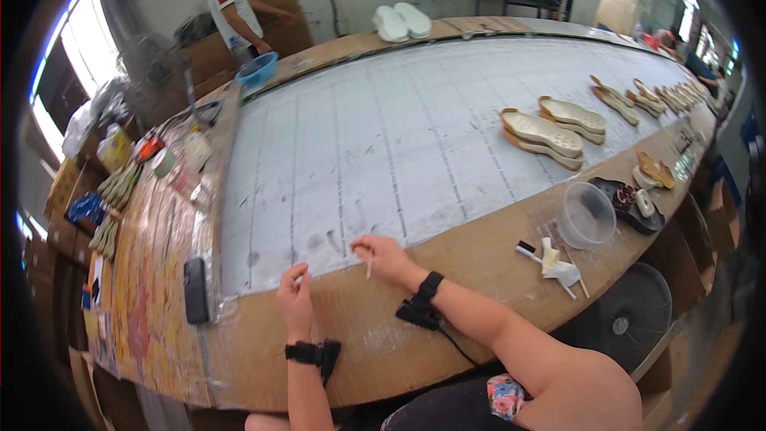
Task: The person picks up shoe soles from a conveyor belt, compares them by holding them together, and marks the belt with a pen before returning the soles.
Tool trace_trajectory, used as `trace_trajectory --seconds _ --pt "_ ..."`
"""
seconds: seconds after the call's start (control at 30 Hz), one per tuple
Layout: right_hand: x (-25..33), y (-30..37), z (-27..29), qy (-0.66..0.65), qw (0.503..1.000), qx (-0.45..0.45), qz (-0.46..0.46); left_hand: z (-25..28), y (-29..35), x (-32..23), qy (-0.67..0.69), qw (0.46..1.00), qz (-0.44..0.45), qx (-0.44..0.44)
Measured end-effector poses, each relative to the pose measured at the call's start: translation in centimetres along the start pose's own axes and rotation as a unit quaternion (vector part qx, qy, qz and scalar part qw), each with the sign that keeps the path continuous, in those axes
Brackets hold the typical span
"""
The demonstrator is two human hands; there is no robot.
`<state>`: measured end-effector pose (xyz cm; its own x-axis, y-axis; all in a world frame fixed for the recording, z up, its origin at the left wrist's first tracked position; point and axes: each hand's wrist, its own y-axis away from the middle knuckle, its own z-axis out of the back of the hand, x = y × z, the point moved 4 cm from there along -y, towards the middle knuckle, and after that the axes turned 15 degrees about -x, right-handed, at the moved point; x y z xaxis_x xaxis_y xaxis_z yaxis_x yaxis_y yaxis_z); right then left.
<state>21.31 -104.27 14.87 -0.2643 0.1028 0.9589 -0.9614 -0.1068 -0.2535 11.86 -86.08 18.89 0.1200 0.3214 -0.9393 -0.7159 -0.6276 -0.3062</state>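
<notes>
My right hand [384,258] is raised over the near edge of the long white work surface [319,168]. Its fingers pinch a thin white stick [369,266], which points down; its exact kind is too small to tell. To its left, my left hand [296,290] hovers near the brown cardboard border [263,351], with curled fingers. Whatever may be between those fingers is hidden. A black band with a small device sits on each wrist. Nearest on the left lies a dark phone [195,291]. Two cream shoe soles [542,137] with tan edges rest on the white surface farther right.
A clear plastic tub [587,215] stands at the right beside a black-and-white brush [546,268] and crumpled wrapping. More soles [614,101] line the right side. Far back are white soles [401,22], a blue basin [257,70] and a person [235,12]. Gloves [120,185] hang left.
</notes>
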Motion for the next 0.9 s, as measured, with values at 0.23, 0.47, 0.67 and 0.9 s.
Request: trace_trajectory --seconds 0.23,0.47,0.67,0.9 --pt "-1.1 -0.4 1.7 0.079 0.997 -0.011 0.011 -2.3 1.1 2.4 0.079 0.99 0.097 0.071" --pt "0.6 0.0 0.7 0.174 0.982 -0.056 0.05 -0.5 -0.1 5.5 0.197 0.967 0.148 0.057" --pt "-0.2 0.0 1.1 0.231 0.97 -0.033 0.069 -1.4 1.3 2.1 0.123 0.972 0.186 0.069" --pt "1.5 0.3 1.0 0.218 0.972 -0.047 0.079 -0.7 0.9 3.1 0.15 0.97 0.178 0.066"
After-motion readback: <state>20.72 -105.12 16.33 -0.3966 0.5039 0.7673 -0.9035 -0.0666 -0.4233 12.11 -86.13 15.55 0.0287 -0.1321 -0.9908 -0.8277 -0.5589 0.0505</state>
